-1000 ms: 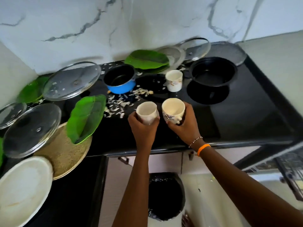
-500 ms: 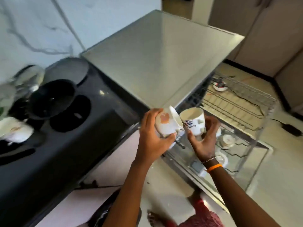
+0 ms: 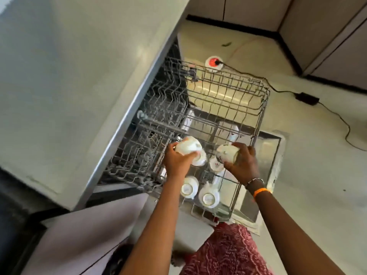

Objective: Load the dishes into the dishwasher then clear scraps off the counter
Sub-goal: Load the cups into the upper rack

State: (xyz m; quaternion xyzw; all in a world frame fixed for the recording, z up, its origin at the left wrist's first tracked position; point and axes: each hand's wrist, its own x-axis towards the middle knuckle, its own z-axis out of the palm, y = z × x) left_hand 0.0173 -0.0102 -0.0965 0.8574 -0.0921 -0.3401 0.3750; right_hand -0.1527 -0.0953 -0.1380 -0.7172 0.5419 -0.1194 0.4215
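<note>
1. Nearest the person, two upturned white ceramic cups [image 3: 198, 192] are sitting in the pulled-out grey wire dishwasher rack [image 3: 256, 128].
2. Above them, the left hand [image 3: 176, 161] is gripping a tilted white ceramic cup [image 3: 187, 146].
3. Alongside, the right hand [image 3: 243, 165] is gripping a tilted white patterned mug [image 3: 226, 153].
4. Farther off, a black cable [image 3: 282, 90] is trailing across the pale floor.

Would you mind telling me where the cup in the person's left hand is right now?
In the head view, the left-hand cup is held tipped over the pulled-out upper rack, left of the right-hand cup.

The left hand [image 3: 176, 162] and the right hand [image 3: 243, 165] each grip a white cup [image 3: 187, 147] [image 3: 227, 153] tipped over the pulled-out dishwasher rack [image 3: 262, 108], above four upturned cups [image 3: 208, 197].
</note>
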